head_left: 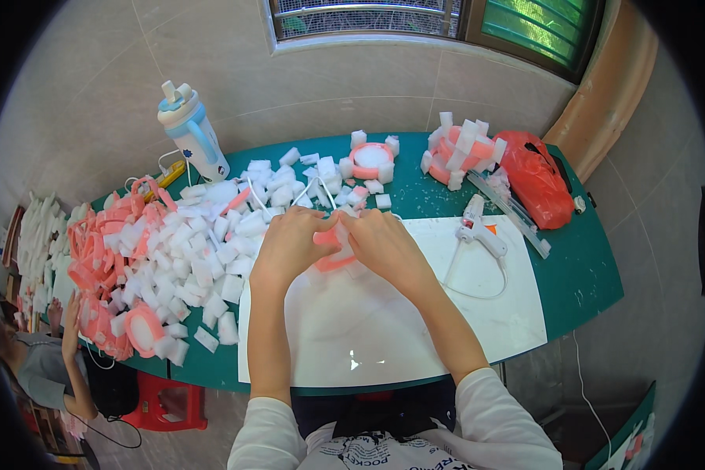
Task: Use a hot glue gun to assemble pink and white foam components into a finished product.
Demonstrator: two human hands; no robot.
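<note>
Over a white sheet [392, 329], my left hand [290, 243] and my right hand [384, 247] meet around a pink ring [335, 257] with a pale centre. Fingers of both hands are closed on its upper rim, thumbs and forefingers nearly touching. Part of the ring is hidden behind the hands. Thin white strips [321, 190] show just beyond the fingertips; I cannot tell whether they join the ring. Left of my left hand spreads a heap of small white foam blocks [200, 270]. A finished-looking pink ring with white blocks round its edge [371, 159] lies beyond my hands.
A white hot glue gun [484, 236] with its cord lies right, beside clear sticks [521, 223] and a red plastic bag [533, 184]. Stacked pink rings [460, 149] stand behind. Pink pieces [98, 251] and a bottle [194, 137] are left. Another person [47, 368] sits far left.
</note>
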